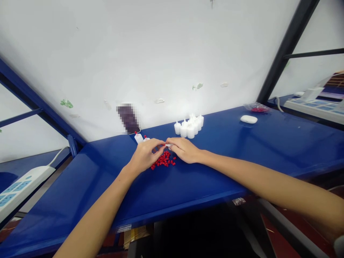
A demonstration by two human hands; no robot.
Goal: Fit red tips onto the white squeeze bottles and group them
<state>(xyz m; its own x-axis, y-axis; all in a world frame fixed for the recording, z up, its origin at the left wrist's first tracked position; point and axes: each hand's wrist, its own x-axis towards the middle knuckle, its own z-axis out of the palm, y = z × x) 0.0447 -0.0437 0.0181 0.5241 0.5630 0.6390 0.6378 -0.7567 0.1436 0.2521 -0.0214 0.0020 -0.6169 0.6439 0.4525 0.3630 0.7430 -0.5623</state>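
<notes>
Above the blue table, my left hand (146,154) pinches a small red cap (164,144) between thumb and fingers. My right hand (185,149) is closed on a white bottle, whose narrow white tip (168,145) points left and meets the cap; the rest of the bottle is mostly hidden by the fingers. Under and between the hands lies a loose pile of red caps (163,159). Behind my left hand are white bottles with red caps on, one (138,138) leaning and another partly hidden. Several white bottles without red caps (190,130) stand grouped behind my right hand.
A phone-like dark object (129,120), pixelated, leans on the wall. A white case (248,119) and a clear bag with red pieces (258,108) lie at the table's right back. White power strips are beyond both sides.
</notes>
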